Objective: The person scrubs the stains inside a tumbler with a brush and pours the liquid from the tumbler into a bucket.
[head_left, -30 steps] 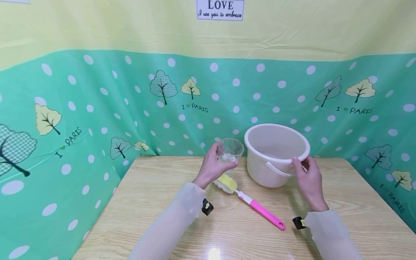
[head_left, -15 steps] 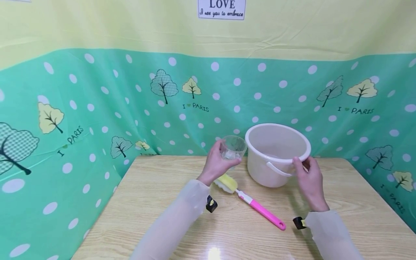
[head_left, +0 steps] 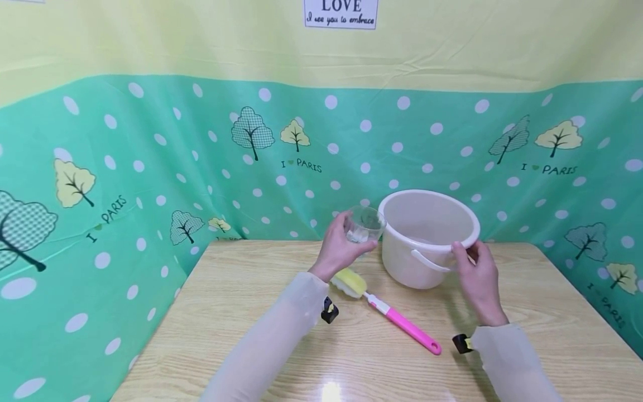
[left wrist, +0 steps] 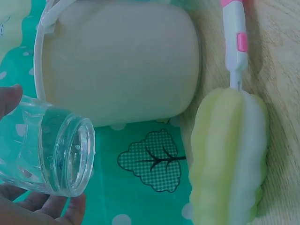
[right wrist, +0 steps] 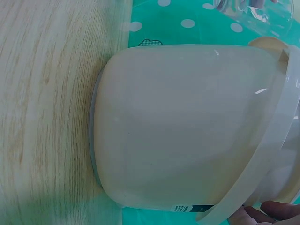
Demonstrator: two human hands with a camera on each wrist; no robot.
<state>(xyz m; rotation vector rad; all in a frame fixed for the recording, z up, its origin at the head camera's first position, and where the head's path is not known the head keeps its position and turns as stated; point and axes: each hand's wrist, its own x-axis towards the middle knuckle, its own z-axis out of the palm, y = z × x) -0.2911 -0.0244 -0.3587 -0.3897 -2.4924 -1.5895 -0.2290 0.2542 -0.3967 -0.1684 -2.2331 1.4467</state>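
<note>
A clear glass cup (head_left: pixel 365 224) is held up in my left hand (head_left: pixel 341 245), thumb on one side and fingers on the other. In the left wrist view the cup (left wrist: pixel 51 145) shows wet-looking marks on the glass. It hangs just left of the rim of a white plastic bucket (head_left: pixel 417 262), which stands upright on the table. My right hand (head_left: pixel 478 279) grips the bucket's rim at its right front, thumb outside. Below the left hand lies a sponge brush with a yellow and white head (head_left: pixel 349 283) and a pink handle (head_left: pixel 413 333).
The wooden table (head_left: pixel 241 312) backs onto a green and yellow printed curtain (head_left: pixel 321 134), which also rises along both sides. The bucket's white handle (head_left: pixel 429 261) hangs down at its front.
My left hand has moved slightly right and up with the glass cup, bringing it closer to the bucket's rim. The right hand, bucket and brush have stayed in place.
</note>
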